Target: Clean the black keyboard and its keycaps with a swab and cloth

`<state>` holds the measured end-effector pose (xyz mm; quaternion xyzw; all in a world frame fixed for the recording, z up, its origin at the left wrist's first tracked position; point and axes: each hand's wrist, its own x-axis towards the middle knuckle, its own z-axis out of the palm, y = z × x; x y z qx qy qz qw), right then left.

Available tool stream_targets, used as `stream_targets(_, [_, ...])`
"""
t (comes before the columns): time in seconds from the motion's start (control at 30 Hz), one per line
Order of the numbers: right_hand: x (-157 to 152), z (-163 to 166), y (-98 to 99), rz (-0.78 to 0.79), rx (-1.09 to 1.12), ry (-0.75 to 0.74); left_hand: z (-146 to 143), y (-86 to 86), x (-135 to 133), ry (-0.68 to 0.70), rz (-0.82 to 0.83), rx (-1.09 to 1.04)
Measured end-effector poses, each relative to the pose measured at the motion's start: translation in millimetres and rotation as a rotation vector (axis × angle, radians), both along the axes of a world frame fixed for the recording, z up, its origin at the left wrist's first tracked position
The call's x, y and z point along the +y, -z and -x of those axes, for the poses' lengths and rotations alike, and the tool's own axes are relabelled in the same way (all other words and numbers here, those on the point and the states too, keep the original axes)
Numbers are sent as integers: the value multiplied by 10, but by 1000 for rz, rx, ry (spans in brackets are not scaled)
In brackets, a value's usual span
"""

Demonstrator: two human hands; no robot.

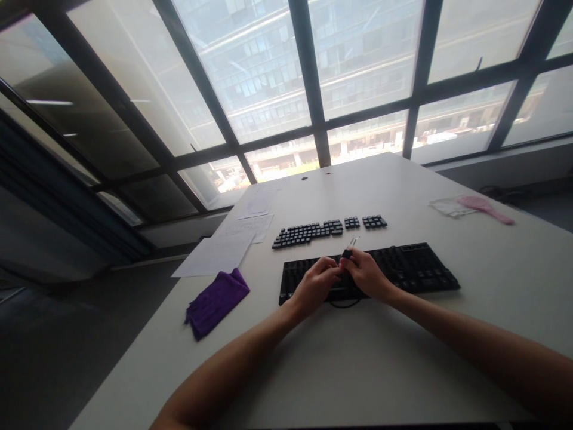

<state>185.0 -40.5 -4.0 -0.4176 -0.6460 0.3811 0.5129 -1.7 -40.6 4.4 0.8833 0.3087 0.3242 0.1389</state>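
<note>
A black keyboard lies across the white table, with both my hands over its middle. My right hand is closed around a keycap puller, whose thin wire prongs point away from me. Close beside it, my left hand has its fingers pinched together at the puller's near end; what they hold, if anything, is hidden. Behind the keyboard, loose black keycaps stand in rows in a keyboard-like layout, with two smaller groups at their right. A cable loops out at the keyboard's near edge.
A folded purple cloth lies to the left on the table. Sheets of paper run along the left edge. At the far right, a pink brush-like object rests partly on a clear plastic bag. Large windows stand behind.
</note>
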Motion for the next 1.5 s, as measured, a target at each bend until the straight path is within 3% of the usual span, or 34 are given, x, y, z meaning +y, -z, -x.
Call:
stream_targets(0.27, [-7, 4, 11, -15, -58, 14, -21, 4, 16, 7, 42, -118])
stream_targets(0.4, [-20, 7, 5, -27, -27, 5, -14, -109, 43, -49, 78, -172])
stream_targets(0.6, [-24, 15, -21, -30, -26, 40, 266, -288, 551, -252, 73, -147])
stream_targets(0.7, [-10, 18, -14, -27, -48, 35, 401, -224, 908, -386, 112, -86])
stream_targets(0.83, [-1, 18, 3, -18, -55, 35, 418, -68, 1174, -368, 110, 106])
stream_targets(1.07, [0, 12, 22, 5, -72, 20, 347, 20, 1300, -307, 45, 164])
stream_targets(1.23, [-1, 17, 9, 4, -84, 18, 355, 25, 1424, -367, -102, 195])
stream_targets(1.5, [-12, 18, -13, 20, -63, 23, 345, 57, 1474, -462, -115, 237])
